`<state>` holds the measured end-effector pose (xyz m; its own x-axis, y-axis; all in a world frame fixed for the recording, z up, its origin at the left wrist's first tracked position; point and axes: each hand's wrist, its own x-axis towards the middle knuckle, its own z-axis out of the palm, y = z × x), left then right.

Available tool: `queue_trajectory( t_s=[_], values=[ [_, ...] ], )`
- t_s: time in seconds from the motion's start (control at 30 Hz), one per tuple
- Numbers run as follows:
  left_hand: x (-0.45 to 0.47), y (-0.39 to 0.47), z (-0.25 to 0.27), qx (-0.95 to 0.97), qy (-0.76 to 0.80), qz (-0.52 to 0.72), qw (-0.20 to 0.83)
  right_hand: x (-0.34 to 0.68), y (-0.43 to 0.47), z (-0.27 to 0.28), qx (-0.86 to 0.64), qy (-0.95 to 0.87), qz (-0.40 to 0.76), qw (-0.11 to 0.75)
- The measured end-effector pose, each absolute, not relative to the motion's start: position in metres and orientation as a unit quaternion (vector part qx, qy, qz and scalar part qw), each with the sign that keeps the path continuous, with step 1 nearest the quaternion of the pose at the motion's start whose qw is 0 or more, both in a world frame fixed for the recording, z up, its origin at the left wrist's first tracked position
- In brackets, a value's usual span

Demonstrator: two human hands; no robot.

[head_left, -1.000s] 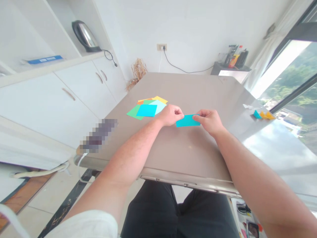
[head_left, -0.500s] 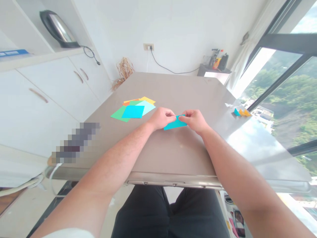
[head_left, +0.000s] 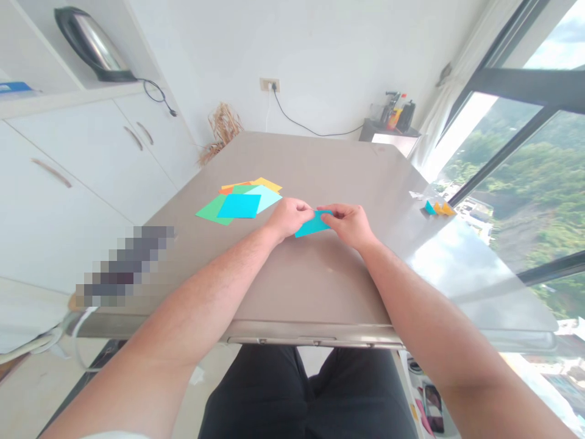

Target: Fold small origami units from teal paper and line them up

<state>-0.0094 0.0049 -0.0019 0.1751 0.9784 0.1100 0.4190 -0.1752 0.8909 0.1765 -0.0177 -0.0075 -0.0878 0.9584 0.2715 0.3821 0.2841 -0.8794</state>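
Note:
A folded sheet of blue paper (head_left: 311, 227) lies low over the table between my two hands. My left hand (head_left: 291, 217) pinches its upper left edge between thumb and fingers. At the upper right edge, my right hand (head_left: 350, 223) is closed on the same paper, thumb on top. The fingers cover both upper corners. To the left is a loose spread of coloured paper sheets: a blue sheet (head_left: 239, 206) on top, a green one (head_left: 209, 211), a pale mint one (head_left: 269, 197) and yellow and orange ones behind.
Small blue and orange folded paper pieces (head_left: 441, 208) sit at the table's right edge by the window. A pixelated dark object (head_left: 128, 265) lies at the left edge. The grey-brown table (head_left: 315, 286) reaches towards a wall socket (head_left: 269, 85). A kettle (head_left: 94, 46) stands on the left shelf.
The view has shifted slightly, so most things sit a little further left. My right hand has slid inward along the paper's edge, its fingers now reaching further over the top.

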Motion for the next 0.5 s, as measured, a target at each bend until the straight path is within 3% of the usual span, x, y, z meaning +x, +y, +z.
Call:
queue_trajectory(
  t_s=[0.5],
  values=[
    [-0.012, 0.009, -0.004, 0.641, 0.504, 0.392, 0.425, 0.181, -0.024, 0.003, -0.436, -0.628, 0.456, 0.455]
  ],
)
